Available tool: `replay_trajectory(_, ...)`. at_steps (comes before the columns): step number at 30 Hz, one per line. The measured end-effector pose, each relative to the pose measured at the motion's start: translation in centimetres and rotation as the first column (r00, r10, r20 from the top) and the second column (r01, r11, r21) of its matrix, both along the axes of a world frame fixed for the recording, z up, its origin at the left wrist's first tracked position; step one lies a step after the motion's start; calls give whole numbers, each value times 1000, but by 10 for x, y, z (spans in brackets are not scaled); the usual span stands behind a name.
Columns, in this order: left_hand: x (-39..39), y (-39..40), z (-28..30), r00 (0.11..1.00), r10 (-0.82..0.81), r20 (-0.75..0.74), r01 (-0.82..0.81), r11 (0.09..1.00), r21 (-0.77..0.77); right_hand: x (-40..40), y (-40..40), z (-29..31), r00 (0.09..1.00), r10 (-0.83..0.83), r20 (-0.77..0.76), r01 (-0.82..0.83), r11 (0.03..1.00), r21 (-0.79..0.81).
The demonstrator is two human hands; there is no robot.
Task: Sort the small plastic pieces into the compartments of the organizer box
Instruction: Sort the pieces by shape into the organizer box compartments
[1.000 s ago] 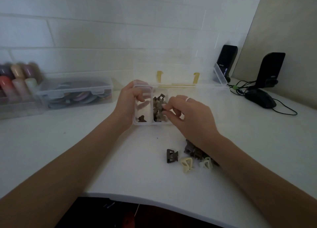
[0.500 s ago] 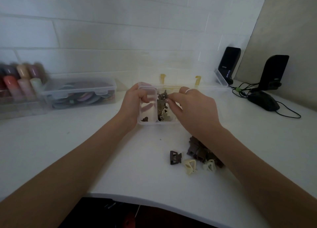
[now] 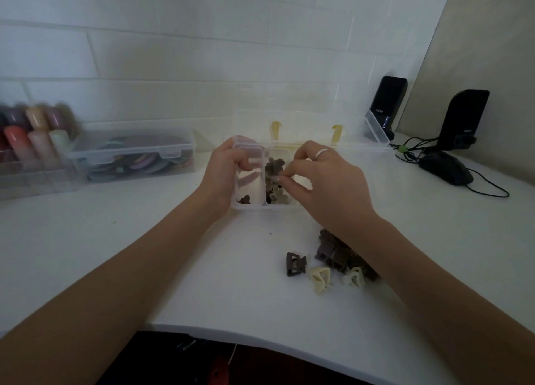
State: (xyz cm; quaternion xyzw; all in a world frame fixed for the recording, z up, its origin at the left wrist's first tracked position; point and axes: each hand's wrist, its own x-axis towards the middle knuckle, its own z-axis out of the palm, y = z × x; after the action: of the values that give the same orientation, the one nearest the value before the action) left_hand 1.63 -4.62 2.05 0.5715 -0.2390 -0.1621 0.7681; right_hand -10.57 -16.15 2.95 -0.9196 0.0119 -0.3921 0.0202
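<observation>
The clear organizer box [image 3: 262, 208] sits on the white desk [image 3: 144, 239]. Left hand [image 3: 224, 173] grips its left end, fingers curled over the wall. Right hand [image 3: 327, 187] pinches a piece over the second compartment's brown pile [image 3: 275, 179]. The first compartment holds one dark piece [image 3: 244, 200]. Loose clips [image 3: 333, 254] lie nearer on the desk.

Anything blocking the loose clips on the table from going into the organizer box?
Nothing visible. The organizer box stands open, lid folded back. The loose clips lie on bare table in front of it. The right hand is over the box, its forearm above part of the pile; the left hand grips the box's left end.
</observation>
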Motion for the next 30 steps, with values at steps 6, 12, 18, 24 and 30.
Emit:
replay_trajectory(6,-1,0,0,1000,5,-4,-5,1000,0,-3,3,1,999,-32,30,33,999,-40)
replay_trajectory(12,0,0,-1,1000,-3,-12,2,1000,-9,-4,1,0,999,10,-48,-13,998,-60)
replay_trajectory(18,1,0,-1,1000,-3,-3,3,1000,-18,-13,-2,10,979,187,-85,-180,981,78)
replay_trajectory(24,1,-1,-1,1000,11,2,-11,1000,-14,-36,7,30,678,235,-696,-230,968,104)
replay_trajectory(30,3,0,-2,1000,7,-3,-7,1000,-24,-37,11,25,605,202,-770,-176,977,118)
